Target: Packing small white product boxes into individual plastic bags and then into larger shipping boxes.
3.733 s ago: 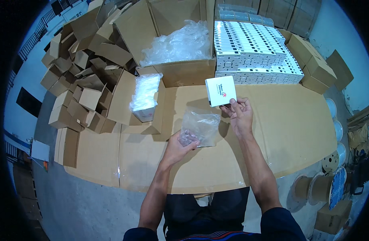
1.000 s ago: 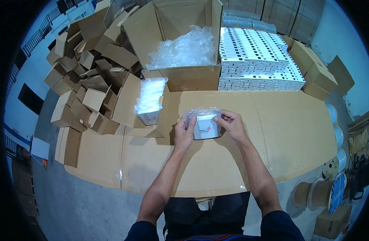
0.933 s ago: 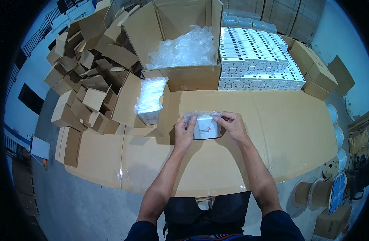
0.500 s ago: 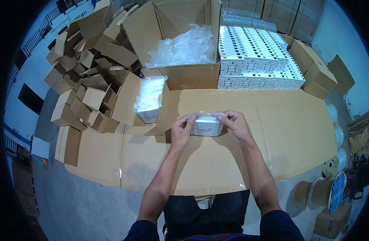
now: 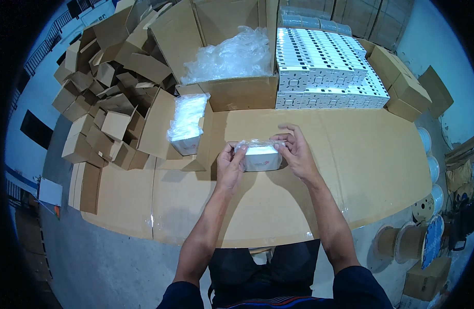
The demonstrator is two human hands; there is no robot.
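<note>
Both hands hold a small white box wrapped in a clear plastic bag [image 5: 261,157] just above the cardboard-covered table [image 5: 350,170]. My left hand [image 5: 229,165] grips its left end and my right hand [image 5: 294,150] grips its right end, fingers curled over the bag. To the left, a small open carton [image 5: 187,123] is filled with bagged white boxes.
A large open carton of clear plastic bags [image 5: 231,51] stands at the back. A stack of white boxes [image 5: 324,67] lies to its right. A heap of small brown cartons [image 5: 108,98] fills the left. Cable spools [image 5: 422,237] sit on the floor at right.
The white box, earlier held bare in my right hand with the bag in my left, is now inside the bag. Both hands have turned it flat and hold its ends.
</note>
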